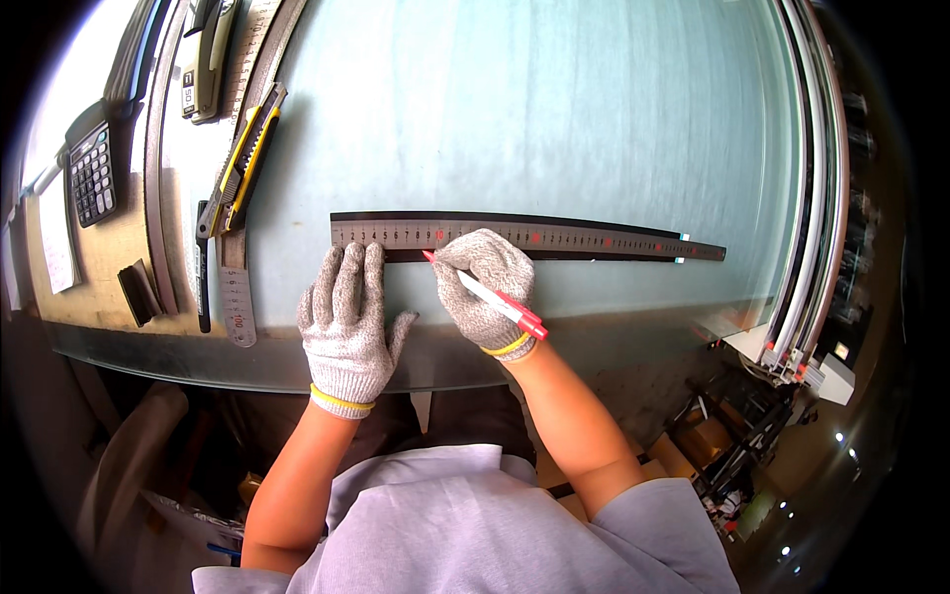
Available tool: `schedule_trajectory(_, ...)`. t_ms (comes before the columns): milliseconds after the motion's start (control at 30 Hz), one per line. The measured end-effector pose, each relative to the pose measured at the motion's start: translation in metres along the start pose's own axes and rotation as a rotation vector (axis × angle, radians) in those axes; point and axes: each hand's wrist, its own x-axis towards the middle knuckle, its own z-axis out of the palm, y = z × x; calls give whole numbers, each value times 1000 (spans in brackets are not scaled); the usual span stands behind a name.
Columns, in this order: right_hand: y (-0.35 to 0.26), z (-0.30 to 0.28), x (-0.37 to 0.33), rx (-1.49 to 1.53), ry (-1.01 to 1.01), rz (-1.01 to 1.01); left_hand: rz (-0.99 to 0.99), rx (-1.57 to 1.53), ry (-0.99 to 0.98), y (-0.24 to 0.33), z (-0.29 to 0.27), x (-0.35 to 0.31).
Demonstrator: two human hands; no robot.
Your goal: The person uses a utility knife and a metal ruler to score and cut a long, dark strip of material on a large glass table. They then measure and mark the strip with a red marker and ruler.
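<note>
A long dark metal ruler (594,241) lies across a pale sheet of glass (554,119) on the table. My left hand (346,322), in a grey knit glove, lies flat on the glass with its fingertips pressing the ruler's left end. My right hand (485,287), also gloved, grips a red and white pen (495,297), whose tip touches the glass at the ruler's lower edge.
A yellow and black utility knife (242,163) and a steel rule (236,297) lie along the glass's left edge. Further left are a calculator (92,175), a small dark block (137,292) and another tool (206,59). Metal rails (816,198) border the right side.
</note>
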Motion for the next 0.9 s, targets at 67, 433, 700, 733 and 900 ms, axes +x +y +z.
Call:
schedule_trajectory(67,0,-1,-1,15,-11,15,6,15,0,0,0,0)
schedule_trajectory(433,2,-1,-2,36,-16,31,10,14,8,0,-1,1)
schedule_trajectory(700,-1,-8,-4,112,-16,66,-5,-2,1,2,-1,0)
schedule_trajectory(733,-1,-10,-4,141,0,84,-6,3,1,2,-1,0)
schedule_trajectory(900,14,-39,-14,264,254,253,-17,26,-12,3,-2,-1)
